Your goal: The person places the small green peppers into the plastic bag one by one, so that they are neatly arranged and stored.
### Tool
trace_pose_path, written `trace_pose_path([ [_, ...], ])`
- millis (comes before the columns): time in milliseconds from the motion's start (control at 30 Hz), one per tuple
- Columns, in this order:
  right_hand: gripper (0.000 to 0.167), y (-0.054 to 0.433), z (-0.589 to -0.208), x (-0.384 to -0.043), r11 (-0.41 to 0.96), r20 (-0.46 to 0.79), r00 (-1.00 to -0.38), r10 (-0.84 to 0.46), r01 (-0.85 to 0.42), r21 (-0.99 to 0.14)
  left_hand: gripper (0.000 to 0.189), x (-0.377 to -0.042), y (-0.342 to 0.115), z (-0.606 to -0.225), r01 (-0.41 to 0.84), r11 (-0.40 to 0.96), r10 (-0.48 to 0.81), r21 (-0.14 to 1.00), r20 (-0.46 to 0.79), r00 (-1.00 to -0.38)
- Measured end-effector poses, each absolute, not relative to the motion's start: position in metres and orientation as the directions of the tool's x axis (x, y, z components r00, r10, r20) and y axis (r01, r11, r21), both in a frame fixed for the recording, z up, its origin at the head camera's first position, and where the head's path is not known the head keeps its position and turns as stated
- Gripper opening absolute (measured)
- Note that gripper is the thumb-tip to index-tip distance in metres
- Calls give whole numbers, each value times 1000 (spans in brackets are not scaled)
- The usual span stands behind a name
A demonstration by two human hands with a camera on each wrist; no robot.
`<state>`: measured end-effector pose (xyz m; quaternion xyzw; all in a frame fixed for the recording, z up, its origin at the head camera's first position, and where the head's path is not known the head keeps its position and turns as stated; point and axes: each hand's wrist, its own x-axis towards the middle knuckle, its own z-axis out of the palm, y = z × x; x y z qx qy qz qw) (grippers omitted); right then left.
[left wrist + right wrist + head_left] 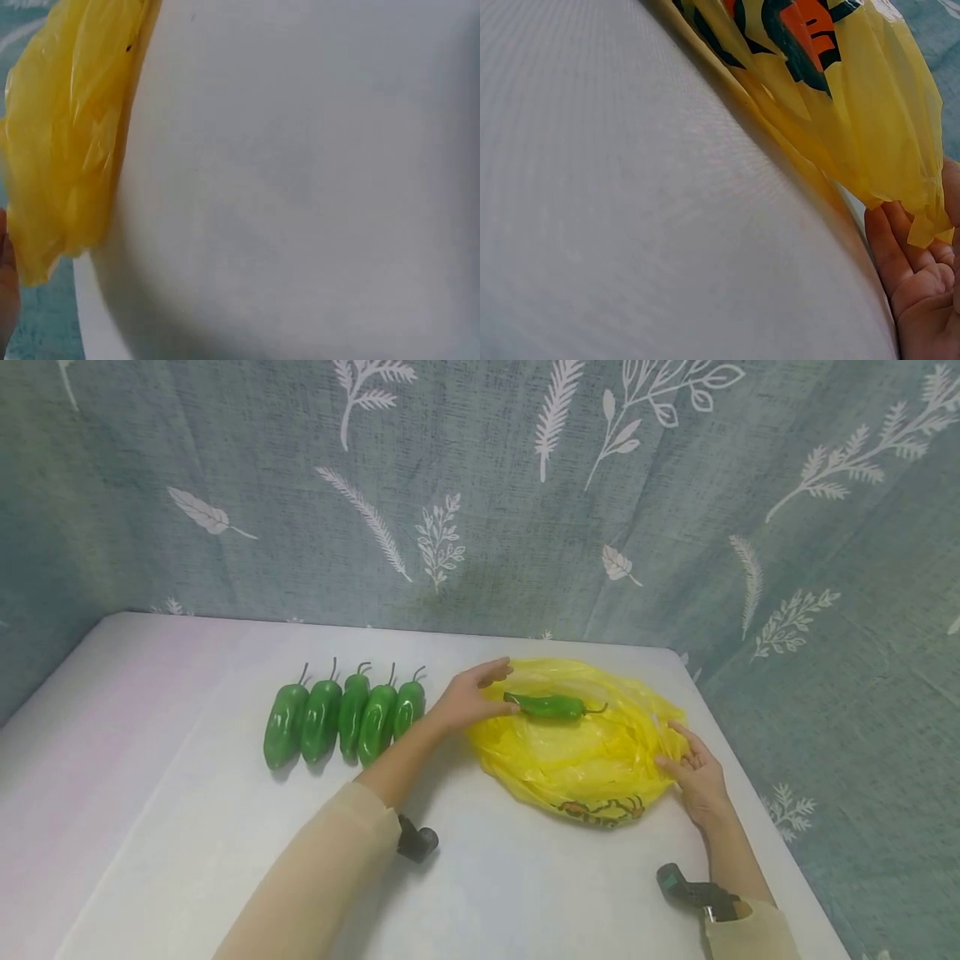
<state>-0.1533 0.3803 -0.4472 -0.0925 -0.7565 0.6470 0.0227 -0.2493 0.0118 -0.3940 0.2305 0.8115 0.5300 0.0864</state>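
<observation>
From the head view, one green pepper [553, 707] lies on the yellow bag [517, 772], near the left hand [468, 699]; five peppers [354, 718] line up alongside. Bagging seems in hand; next probably calls for keeping the mouth wide while that pepper settles inside. In the left wrist view, I can't tell whether its fingers grip. In the right wrist view, the right hand [924, 289] pinches the bag's corner.

No words or numbers can be read. Orange-and-dark print [600, 811] on the yellow bag [555, 752], near the right edge of the table [525, 893], is illegible.

Green pepper [549, 707] over crumpled yellow bag [566, 762]
</observation>
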Motion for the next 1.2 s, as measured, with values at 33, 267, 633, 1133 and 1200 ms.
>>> trace_pose_path([
  [33,73,381,-447,-153,139,-79,-983,163,103,-985,78,-248,12,-394,284,328,474,901,103,-874],
  [267,68,383,-449,-153,82,-20,-994,110,29,-996,80,-233,6,-389,269,301,477,915,100,-873],
  [633,72,380,-447,-152,132,-56,-987,149,76,-988,81,-217,-7,-389,283,277,427,918,146,-892],
  [1133,73,378,-445,-149,181,-83,-985,150,110,-977,80,-198,-40,-382,288,230,266,930,225,-937],
  [1200,72,378,-445,-148,168,-76,-986,149,101,-981,80,-197,-45,-380,297,235,248,926,238,-939],
])
